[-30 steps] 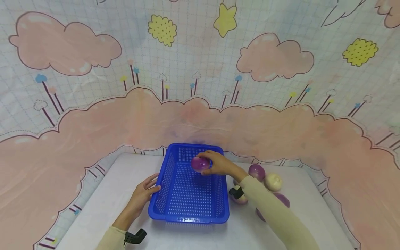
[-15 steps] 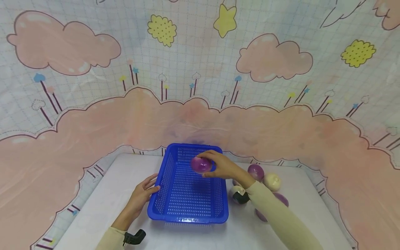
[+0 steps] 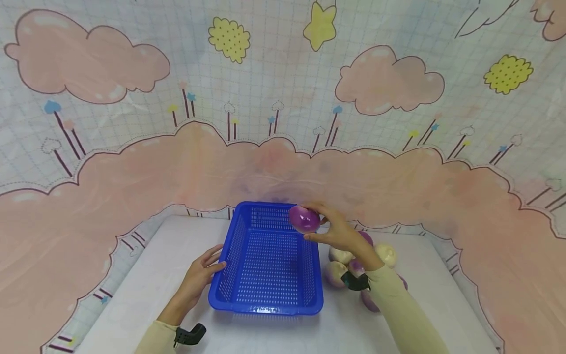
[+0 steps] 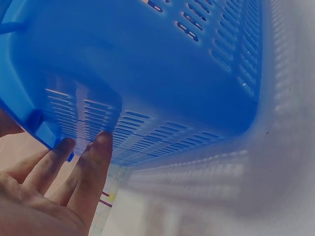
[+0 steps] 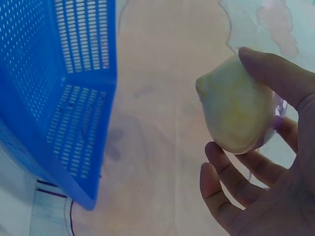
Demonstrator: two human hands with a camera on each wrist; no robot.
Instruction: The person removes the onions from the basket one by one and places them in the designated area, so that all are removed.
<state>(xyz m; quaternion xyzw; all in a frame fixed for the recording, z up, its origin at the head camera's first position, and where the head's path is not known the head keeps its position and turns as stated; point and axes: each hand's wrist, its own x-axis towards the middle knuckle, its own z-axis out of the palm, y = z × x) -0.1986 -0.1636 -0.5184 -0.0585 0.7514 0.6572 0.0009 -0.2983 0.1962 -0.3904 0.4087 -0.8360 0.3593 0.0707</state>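
Observation:
A purple-and-cream onion (image 3: 304, 219) is held by my right hand (image 3: 338, 231), over the right far corner of a blue plastic basket (image 3: 265, 310). In the right wrist view, the onion's cream side (image 5: 236, 105) with its pointed tip shows; the thumb lies on one side and the fingers curl round the other. My left hand (image 3: 201, 275) holds the basket's left rim, thumb on top. In the left wrist view, the left fingers (image 4: 93, 167) touch the basket's outer wall (image 4: 172, 73). No onion is visible inside the basket.
Several more purple and cream onions (image 3: 336, 274) lie clustered on the white table (image 3: 353, 329) right of the basket, partly hidden by the right forearm. Behind the table hangs a patterned cloth (image 3: 283, 172) with pink clouds.
My right hand, with the onion, has moved right and away from me, from over the basket's inside to its right far corner. The left hand and basket have stayed nearly still.

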